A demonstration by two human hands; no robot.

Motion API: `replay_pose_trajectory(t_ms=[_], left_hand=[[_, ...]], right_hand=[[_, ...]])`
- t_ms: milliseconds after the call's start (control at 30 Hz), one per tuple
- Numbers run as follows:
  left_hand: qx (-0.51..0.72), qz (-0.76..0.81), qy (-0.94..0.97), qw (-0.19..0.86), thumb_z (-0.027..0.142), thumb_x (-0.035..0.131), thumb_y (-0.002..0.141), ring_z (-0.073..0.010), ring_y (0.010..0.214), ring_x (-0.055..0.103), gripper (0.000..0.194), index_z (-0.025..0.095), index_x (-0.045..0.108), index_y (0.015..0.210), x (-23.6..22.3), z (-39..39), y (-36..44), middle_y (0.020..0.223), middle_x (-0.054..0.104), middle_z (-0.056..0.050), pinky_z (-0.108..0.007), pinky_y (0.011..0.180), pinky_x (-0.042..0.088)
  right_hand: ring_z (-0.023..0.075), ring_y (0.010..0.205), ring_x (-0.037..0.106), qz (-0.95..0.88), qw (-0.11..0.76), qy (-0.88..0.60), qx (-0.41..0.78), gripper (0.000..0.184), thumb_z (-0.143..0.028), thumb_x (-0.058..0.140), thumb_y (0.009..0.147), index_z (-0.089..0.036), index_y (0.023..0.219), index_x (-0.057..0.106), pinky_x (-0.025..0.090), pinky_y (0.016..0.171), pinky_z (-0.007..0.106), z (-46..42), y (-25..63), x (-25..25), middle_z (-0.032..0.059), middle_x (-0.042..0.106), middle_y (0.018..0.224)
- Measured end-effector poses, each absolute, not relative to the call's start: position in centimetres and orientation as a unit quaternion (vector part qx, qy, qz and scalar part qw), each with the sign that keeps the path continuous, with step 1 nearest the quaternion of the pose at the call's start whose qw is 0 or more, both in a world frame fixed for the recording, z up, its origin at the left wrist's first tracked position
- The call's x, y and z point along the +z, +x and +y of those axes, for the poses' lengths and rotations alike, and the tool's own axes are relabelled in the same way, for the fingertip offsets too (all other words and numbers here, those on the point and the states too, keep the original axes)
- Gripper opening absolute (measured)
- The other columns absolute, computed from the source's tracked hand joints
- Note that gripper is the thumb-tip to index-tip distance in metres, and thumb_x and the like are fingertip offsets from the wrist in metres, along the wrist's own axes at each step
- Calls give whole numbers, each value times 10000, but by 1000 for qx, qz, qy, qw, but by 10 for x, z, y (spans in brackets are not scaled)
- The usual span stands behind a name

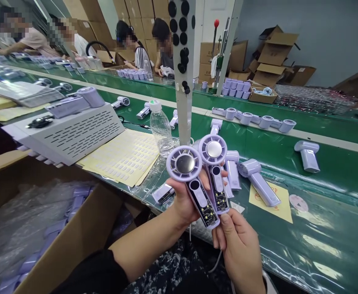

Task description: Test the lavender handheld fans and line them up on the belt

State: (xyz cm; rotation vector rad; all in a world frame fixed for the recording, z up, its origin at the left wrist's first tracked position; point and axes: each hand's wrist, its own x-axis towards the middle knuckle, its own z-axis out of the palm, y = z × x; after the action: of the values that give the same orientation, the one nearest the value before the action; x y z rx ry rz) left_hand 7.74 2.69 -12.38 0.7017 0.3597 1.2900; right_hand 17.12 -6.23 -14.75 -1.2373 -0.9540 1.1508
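Observation:
Two lilac handheld fans stand side by side in my left hand, which is closed round their handles. The left fan and the right fan both face me, their handle fronts uncovered so that circuit boards show. My right hand pinches at the bottom end of the right fan's handle. A thin white cable runs down from its fingers; the plug end is hidden. Just behind the fans, more lilac fans lie on the green bench, one partly over a yellow paper note.
A metal post rises behind the fans, beside a water bottle. Sticker sheets and a vented grey box are at left. Below them, a carton holds wrapped fans. Co-workers sit across the green conveyor.

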Motion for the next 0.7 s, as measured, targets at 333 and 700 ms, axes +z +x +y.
replay_pose_trajectory(t_ms=[333, 700], left_hand=[[618, 156, 328, 697, 862, 638, 710, -313, 1120, 678, 618, 245, 618, 735, -107, 51, 59, 1094, 743, -20, -406, 796, 593], [462, 164, 310, 814, 570, 680, 754, -307, 1007, 731, 363, 218, 732, 828, -118, 29, 24, 1145, 767, -101, -420, 870, 609]], right_hand=[[268, 1111, 666, -644, 420, -591, 244, 367, -414, 520, 1006, -217, 718, 634, 527, 938, 386, -52, 258, -146, 102, 698, 1212], [208, 1022, 681, -530, 344, -773, -57, 202, -360, 631, 1021, -228, 1166, 682, 583, 861, 361, 72, 468, -139, 66, 677, 1211]])
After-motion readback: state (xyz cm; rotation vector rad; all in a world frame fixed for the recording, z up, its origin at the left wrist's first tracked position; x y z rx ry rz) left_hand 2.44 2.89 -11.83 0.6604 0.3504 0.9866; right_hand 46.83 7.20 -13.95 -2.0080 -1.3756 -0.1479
